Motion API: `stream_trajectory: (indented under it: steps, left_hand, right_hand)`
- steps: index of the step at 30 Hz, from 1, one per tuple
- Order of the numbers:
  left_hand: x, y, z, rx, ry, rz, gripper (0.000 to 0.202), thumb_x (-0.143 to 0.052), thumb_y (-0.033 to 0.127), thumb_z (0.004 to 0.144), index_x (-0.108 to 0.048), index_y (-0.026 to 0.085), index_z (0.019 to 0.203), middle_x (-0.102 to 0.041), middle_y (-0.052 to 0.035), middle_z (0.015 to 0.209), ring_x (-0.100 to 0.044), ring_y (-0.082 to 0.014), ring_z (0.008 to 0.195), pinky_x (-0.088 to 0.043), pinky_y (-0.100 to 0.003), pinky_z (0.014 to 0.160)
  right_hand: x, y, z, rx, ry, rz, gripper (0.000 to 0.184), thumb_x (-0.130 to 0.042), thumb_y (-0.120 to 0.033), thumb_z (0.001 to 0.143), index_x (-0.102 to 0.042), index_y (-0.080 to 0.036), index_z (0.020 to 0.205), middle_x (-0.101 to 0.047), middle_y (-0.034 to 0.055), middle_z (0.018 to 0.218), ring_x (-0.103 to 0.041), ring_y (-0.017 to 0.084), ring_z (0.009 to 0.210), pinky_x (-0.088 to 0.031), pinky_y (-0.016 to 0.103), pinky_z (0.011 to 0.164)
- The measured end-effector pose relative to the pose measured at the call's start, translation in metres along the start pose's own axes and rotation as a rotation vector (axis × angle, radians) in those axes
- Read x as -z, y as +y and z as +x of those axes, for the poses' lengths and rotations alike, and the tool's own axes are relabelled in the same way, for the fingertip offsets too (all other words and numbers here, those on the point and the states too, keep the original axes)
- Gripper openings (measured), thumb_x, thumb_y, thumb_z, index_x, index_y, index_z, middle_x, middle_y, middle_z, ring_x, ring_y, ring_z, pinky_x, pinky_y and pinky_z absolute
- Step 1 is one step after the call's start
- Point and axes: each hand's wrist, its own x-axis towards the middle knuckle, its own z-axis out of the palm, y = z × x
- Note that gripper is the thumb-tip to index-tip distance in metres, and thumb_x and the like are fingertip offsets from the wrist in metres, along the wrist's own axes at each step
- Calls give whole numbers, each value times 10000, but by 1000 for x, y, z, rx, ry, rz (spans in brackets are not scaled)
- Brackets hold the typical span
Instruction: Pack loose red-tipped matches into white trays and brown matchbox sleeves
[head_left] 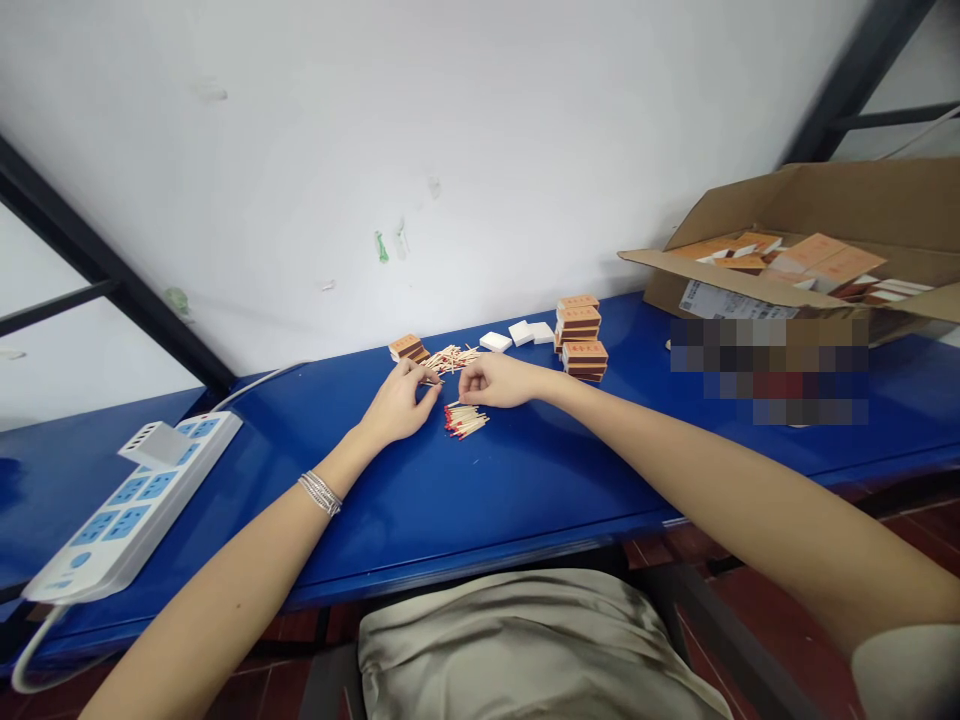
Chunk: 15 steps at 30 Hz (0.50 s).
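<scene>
My left hand point(401, 400) rests on the blue table point(525, 480) with its fingers pinched together on matchsticks near a loose heap of matches point(452, 358). My right hand point(495, 380) hovers just to the right, fingers curled, its tips close to the left hand's. Below both hands lies a tidy bundle of red-tipped matches point(465, 420). A silver bracelet point(321, 492) sits on my left wrist.
Orange matchboxes stand stacked point(579, 335) right of the hands, one more box point(407, 348) at the left, white inner trays point(521, 335) behind. An open cardboard carton point(810, 260) of boxes sits far right. A white power strip point(135, 505) lies at the left.
</scene>
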Motion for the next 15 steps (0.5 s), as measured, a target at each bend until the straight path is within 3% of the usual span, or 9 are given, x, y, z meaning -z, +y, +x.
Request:
stream_trajectory:
  steps: [4, 15]
  left_hand:
    - [0, -14, 3, 18, -35, 51, 171, -536, 252, 855, -644, 176, 964, -545, -69, 917, -542, -212, 903, -481, -378, 845]
    - [-7, -21, 5, -13, -48, 48, 126, -481, 239, 886, -586, 168, 881, -516, -72, 878, -529, -226, 921, -465, -400, 876]
  right_hand:
    - [2, -3, -1, 13, -68, 0, 133, -629, -219, 732, -717, -148, 802, -699, 26, 723, -596, 114, 631, -444, 224, 611]
    - [1, -2, 0, -27, 16, 25, 127, -620, -211, 736, -707, -148, 804, -685, 29, 739, -586, 116, 641, -430, 226, 605]
